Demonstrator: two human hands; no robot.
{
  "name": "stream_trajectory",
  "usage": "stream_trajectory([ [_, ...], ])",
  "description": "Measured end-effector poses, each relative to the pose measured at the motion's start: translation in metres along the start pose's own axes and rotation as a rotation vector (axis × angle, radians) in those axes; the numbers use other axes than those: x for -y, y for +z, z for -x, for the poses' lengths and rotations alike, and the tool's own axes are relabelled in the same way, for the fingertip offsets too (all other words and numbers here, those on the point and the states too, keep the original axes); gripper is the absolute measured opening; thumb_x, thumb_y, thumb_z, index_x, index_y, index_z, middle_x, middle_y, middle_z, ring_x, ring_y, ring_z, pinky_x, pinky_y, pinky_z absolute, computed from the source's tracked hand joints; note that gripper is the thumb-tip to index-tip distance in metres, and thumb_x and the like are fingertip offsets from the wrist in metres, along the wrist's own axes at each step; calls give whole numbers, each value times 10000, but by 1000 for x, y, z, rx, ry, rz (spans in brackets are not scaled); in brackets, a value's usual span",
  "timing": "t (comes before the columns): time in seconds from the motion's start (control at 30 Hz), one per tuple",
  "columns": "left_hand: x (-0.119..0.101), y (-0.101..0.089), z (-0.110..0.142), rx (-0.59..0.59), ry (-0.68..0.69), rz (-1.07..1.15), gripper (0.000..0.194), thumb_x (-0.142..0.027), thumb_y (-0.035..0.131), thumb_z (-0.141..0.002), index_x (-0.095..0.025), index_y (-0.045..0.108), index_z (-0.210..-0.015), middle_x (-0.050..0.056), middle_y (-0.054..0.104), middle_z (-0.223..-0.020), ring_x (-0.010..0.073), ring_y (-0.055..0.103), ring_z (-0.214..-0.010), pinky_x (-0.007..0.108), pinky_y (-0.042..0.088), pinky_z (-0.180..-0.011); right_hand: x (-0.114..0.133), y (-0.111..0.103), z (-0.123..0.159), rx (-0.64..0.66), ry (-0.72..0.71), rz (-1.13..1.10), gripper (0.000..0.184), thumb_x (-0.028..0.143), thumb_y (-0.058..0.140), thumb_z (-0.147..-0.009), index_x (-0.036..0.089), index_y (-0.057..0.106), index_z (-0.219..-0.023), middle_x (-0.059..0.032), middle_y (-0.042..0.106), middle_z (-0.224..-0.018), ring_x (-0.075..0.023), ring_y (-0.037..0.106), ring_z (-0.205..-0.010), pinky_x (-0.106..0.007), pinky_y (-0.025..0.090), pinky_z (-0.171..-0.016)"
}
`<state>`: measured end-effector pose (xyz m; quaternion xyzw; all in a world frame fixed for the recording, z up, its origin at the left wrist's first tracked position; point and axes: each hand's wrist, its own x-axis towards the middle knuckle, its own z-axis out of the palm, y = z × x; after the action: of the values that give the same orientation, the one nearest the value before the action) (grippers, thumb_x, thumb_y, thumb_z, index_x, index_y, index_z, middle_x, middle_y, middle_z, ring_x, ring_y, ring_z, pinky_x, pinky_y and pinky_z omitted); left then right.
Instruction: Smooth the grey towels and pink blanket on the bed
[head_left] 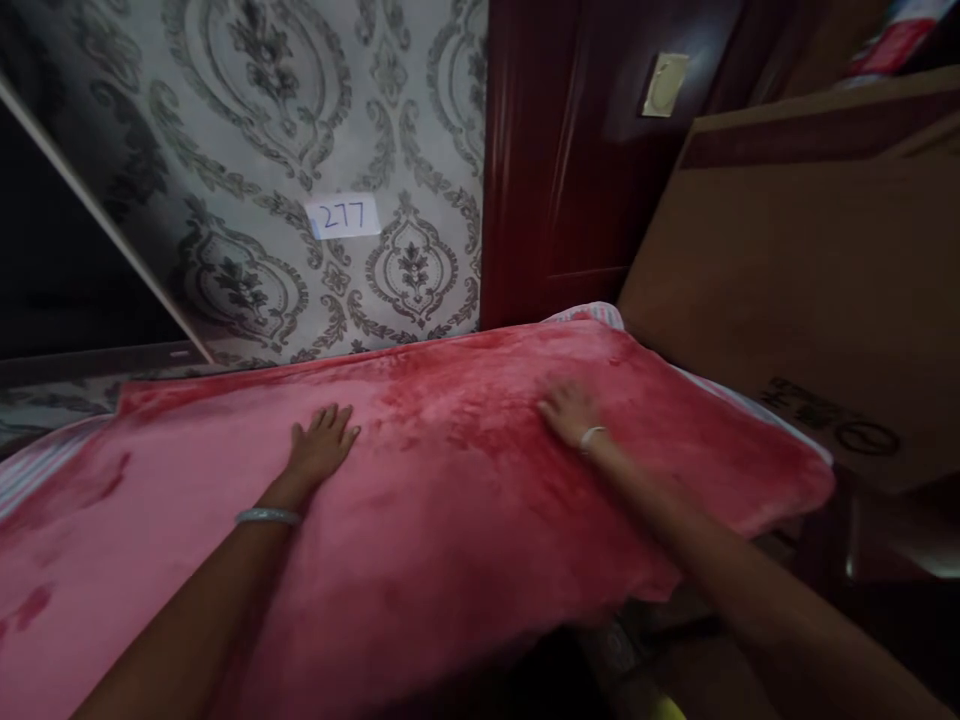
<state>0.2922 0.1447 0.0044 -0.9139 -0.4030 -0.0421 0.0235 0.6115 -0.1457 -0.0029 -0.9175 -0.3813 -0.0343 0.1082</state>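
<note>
A pink-red plush blanket (420,520) lies spread over a flat surface in front of me. My left hand (322,445) rests flat on its left part, fingers spread, with a bangle at the wrist. Farther right, my right hand (571,408) is over the blanket, palm down with the fingers stretched; motion smears it a little. Neither hand holds anything. Beneath the blanket, a striped cloth (52,460) shows at the left edge and again at the back and right edges.
Behind the blanket stand a patterned wall with a paper label (345,216) reading 277 and a dark red wood panel (562,150) with a switch plate (664,85). A large cardboard box (795,260) borders the right side. At left is a dark screen (67,250).
</note>
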Motion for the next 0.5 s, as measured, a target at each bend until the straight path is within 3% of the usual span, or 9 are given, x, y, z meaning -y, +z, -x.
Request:
stream_trajectory([
  [0.07,-27,-7,9,-27,15,14,640,-429,195,-1028,-156,391,-1573,144,356,-1648,302,304,-1537,585,279,-1218,59,9,11,37,-257,-46,590,422,319,-1040,242,361,-1600,-96,279,-1674,-287,206,-1547,-551,229,-1226],
  [0.13,-60,-7,22,-60,116,13,614,-428,239,-1027,-193,404,-1570,118,357,-1652,293,289,-1544,571,254,-1237,104,19,22,129,-421,-93,599,456,336,-1044,253,344,-1608,-86,208,-1697,-289,152,-1563,-573,189,-1233],
  [0.23,-103,4,45,-74,291,-9,595,-430,316,-1016,-240,410,-1572,87,342,-1662,301,271,-1551,575,222,-1250,122,29,30,208,-533,-117,615,512,354,-1043,280,333,-1612,-69,186,-1702,-289,131,-1567,-578,140,-1244],
  [0.3,-115,11,55,-67,294,-30,597,-429,325,-1013,-237,414,-1572,101,375,-1644,310,305,-1535,570,246,-1241,100,28,28,201,-468,-85,623,532,343,-1045,263,349,-1607,-73,223,-1693,-291,163,-1559,-553,136,-1250],
  [0.37,-110,13,61,-63,257,-53,600,-431,316,-1014,-227,421,-1569,116,394,-1632,316,316,-1529,569,269,-1228,55,21,24,180,-303,-31,627,523,322,-1051,228,360,-1603,-91,252,-1683,-299,193,-1549,-538,169,-1243],
  [0.5,-66,7,68,-49,147,-92,610,-443,315,-1016,-217,406,-1575,126,327,-1664,358,285,-1534,627,290,-1193,-66,2,35,156,111,66,626,478,269,-1057,205,316,-1619,-101,203,-1698,-331,209,-1538,-578,255,-1202],
])
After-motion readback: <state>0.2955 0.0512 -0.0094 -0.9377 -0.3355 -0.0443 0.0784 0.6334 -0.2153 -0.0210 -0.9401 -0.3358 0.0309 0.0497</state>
